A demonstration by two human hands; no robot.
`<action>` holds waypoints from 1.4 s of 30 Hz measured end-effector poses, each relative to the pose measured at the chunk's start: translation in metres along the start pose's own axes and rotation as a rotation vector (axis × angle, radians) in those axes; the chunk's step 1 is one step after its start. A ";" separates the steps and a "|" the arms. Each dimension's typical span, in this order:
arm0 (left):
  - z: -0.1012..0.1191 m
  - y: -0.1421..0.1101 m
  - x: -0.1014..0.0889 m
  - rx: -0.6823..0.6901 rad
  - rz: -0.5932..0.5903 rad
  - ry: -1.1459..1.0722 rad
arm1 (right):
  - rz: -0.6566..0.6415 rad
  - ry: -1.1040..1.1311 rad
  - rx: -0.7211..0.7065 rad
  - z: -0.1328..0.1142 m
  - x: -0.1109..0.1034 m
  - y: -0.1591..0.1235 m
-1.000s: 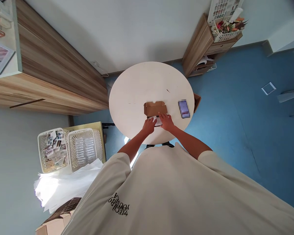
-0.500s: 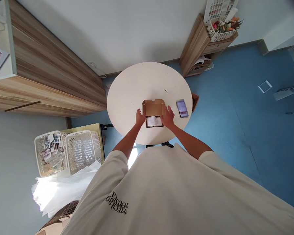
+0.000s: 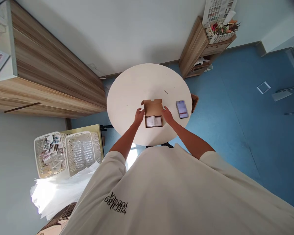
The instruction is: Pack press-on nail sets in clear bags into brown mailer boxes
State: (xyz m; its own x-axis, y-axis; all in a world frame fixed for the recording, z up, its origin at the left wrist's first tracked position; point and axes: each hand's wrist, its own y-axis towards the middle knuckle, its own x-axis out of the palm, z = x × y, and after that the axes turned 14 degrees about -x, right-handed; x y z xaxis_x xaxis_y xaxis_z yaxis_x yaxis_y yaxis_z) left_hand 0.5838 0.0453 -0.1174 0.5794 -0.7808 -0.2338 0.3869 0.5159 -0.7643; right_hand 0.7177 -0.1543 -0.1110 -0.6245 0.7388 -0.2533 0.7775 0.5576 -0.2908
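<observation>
A small brown cardboard box stands on the round table with its lid raised and a side flap sticking out at the upper left. White packed items, of a kind too small to make out, lie inside it. My left hand is at the box's left side, its curved fingers touching the edge where lid and body meet. At the opposite side my right hand grips the lid's right edge with fingers and thumb. A phone, its screen blurred, lies to the right of that hand.
The round white table carries the box and phone. White baskets with clear plastic pieces and small packets are at the lower left, beside white sheets. A wooden cabinet is beyond the table; tall wooden cupboards line the left.
My right hand's spread fingers have drawn in to the lid's right edge. My left hand has shifted slightly along the left side. The left lid flap now stands out more.
</observation>
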 end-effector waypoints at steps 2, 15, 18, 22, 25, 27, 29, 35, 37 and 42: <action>0.003 -0.002 -0.005 0.007 -0.023 -0.035 | 0.000 0.044 0.024 -0.006 -0.003 0.001; 0.007 -0.007 -0.042 -0.071 -0.341 -0.100 | -0.175 0.121 0.111 -0.030 -0.012 0.007; 0.003 -0.008 -0.050 -0.101 -0.378 -0.097 | -0.185 0.129 0.136 -0.031 -0.015 0.005; -0.004 -0.013 -0.050 -0.026 -0.307 0.031 | -0.185 0.094 0.096 -0.028 -0.016 -0.001; -0.014 -0.016 -0.045 0.102 -0.226 0.170 | -0.181 -0.005 0.019 -0.021 -0.017 -0.008; -0.023 -0.018 -0.040 0.145 -0.184 0.229 | -0.190 -0.073 -0.024 -0.014 -0.018 -0.014; -0.034 -0.021 -0.035 0.166 -0.167 0.274 | -0.222 -0.136 -0.050 -0.006 -0.018 -0.022; -0.066 -0.036 -0.015 0.328 -0.026 0.561 | -0.298 -0.401 -0.187 0.023 -0.014 -0.050; -0.073 -0.042 -0.010 0.358 0.010 0.620 | -0.326 -0.495 -0.199 0.031 -0.011 -0.057; -0.085 -0.051 -0.006 0.362 0.022 0.715 | -0.397 -0.720 -0.166 0.034 -0.008 -0.068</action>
State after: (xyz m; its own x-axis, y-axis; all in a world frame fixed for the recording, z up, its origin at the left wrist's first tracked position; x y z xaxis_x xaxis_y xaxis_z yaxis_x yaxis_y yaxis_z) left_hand 0.4995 -0.0064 -0.1282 0.0374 -0.7425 -0.6688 0.6604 0.5207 -0.5411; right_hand 0.6671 -0.2106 -0.1210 -0.7048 0.0849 -0.7043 0.4553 0.8155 -0.3572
